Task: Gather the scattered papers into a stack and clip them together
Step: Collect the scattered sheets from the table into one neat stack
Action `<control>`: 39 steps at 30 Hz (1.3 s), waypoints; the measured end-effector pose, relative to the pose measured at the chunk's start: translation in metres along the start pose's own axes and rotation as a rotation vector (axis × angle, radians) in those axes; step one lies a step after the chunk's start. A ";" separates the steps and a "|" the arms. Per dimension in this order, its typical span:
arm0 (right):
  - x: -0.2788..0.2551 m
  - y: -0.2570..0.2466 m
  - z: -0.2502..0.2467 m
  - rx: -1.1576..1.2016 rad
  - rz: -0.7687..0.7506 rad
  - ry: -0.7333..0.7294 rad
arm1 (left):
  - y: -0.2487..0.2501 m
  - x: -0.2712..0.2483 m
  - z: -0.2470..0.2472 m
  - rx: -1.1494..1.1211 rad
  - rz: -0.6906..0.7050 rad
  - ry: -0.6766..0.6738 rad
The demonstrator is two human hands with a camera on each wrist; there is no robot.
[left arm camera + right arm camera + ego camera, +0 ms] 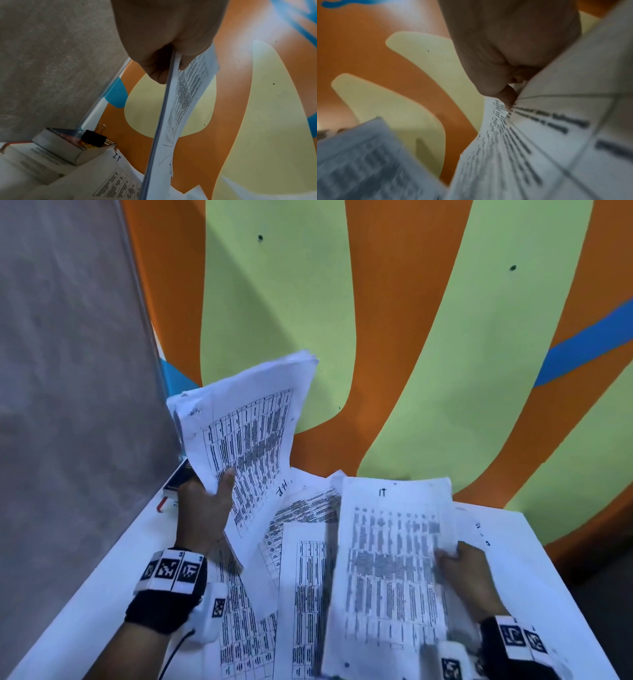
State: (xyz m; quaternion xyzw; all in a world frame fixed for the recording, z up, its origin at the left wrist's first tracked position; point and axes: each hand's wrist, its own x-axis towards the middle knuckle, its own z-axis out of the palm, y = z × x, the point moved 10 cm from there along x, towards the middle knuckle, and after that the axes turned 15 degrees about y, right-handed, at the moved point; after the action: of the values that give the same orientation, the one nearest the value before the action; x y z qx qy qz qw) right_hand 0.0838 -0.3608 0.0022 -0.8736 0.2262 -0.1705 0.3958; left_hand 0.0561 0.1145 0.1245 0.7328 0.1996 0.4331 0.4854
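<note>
My left hand (209, 501) grips a thin stack of printed sheets (250, 419) by its lower left edge and holds it raised above the white table (85, 604); the stack (171, 121) shows edge-on in the left wrist view. My right hand (462, 563) pinches a single printed sheet (394, 559) at its right edge, lifted and blurred; the sheet (539, 148) fills the right wrist view. More printed sheets (301, 577) lie overlapping on the table between my hands. A black binder clip (94, 138) rests on a small book (68, 146) at the table's far left.
A grey partition (68, 371) stands along the table's left side. A wall painted orange, green and blue (411, 337) rises behind the table. An open book (25, 162) lies beside the small book. The table's right edge (555, 577) drops off near my right hand.
</note>
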 end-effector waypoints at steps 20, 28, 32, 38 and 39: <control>-0.112 0.008 0.090 -0.553 0.061 -0.124 | 0.007 -0.023 0.018 -0.067 0.038 -0.117; -0.113 0.020 0.093 -0.560 0.217 -0.193 | 0.016 -0.020 0.014 -0.084 0.078 -0.120; -0.120 0.017 0.093 -0.520 0.181 -0.209 | 0.014 -0.022 0.012 -0.051 0.056 -0.121; -0.114 0.020 0.066 -0.085 0.280 -0.057 | 0.007 -0.022 0.010 -0.059 0.010 -0.132; -0.109 0.030 0.052 0.012 0.378 0.037 | 0.005 -0.021 0.009 -0.054 -0.004 -0.135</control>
State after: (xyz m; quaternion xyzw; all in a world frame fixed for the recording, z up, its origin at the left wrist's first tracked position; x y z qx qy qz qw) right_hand 0.0093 -0.2886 -0.0660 -0.8098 0.3927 -0.1103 0.4217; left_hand 0.0515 0.0927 0.1180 0.7464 0.1563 0.3870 0.5183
